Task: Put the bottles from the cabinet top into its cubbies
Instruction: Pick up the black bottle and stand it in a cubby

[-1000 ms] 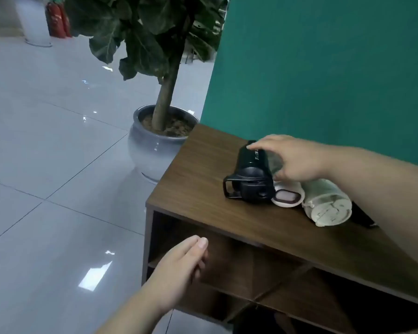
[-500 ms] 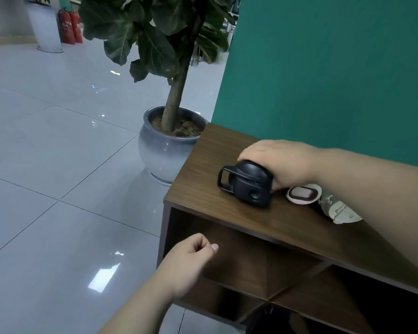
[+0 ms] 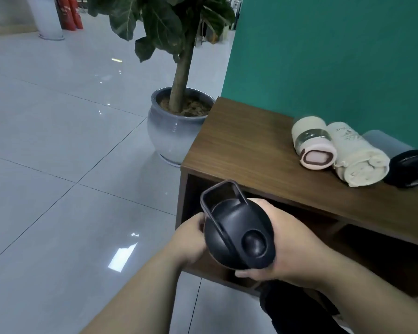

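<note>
Lifted off the cabinet [image 3: 246, 150], black bottle [image 3: 239, 237] sits gripped in my left hand [image 3: 188, 239] and right hand [image 3: 290, 247], before the cubbies [image 3: 377, 256]; three bottles [image 3: 357, 155] remain beside the wall.

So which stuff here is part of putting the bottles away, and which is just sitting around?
Part of the job:
- black bottle, held by the left hand and right hand
- pink-capped bottle, cream bottle and grey bottle, lying on the cabinet top
- the cubbies

Just sitting around:
- potted plant
- red fire extinguishers
</note>
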A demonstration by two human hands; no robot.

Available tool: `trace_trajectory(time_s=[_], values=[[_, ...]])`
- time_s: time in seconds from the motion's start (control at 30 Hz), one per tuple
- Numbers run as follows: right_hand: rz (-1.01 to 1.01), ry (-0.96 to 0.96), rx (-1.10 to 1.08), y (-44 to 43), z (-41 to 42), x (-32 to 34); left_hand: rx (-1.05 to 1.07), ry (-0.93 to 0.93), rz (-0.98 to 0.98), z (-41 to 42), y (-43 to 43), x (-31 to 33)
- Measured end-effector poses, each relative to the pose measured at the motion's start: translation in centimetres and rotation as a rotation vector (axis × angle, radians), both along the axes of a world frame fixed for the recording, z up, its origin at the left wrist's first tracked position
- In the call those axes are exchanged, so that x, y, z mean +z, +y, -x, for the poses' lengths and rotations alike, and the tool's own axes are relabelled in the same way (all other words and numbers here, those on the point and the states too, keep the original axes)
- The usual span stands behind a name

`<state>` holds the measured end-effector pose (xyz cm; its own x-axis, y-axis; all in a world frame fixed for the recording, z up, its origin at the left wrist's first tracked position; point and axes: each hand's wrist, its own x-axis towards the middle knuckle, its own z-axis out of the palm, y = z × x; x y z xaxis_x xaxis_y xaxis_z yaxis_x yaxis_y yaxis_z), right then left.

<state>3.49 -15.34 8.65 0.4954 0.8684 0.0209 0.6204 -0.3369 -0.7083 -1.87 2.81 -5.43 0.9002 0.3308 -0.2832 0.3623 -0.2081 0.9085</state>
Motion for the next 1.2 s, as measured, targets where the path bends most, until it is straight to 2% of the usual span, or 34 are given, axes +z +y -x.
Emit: trace_trajectory(time_s=[0.07,0.13,0.37,0.77,1.2], values=[[0.027,0.116,-0.109,-0.3,-0.9,-4.4,-0.053,0.086,-0.088,0.1,0.3,-3.1],[0.061,0.209,-0.2,0.0,-1.8,-8.3,-0.033,0.129,-0.09,0.5,0.2,-5.3],[0.029,0.321,-0.42,2.2,-5.6,-16.9,-0.017,0.065,-0.241,-1.1,0.1,-9.6],[-0.175,0.436,-0.402,6.0,-8.5,-22.3,0.121,0.112,-0.456,-3.6,1.0,-13.6],[-0.209,0.458,-0.532,6.0,-8.9,-24.6,0.196,0.12,-0.423,-5.0,0.1,-14.9]])
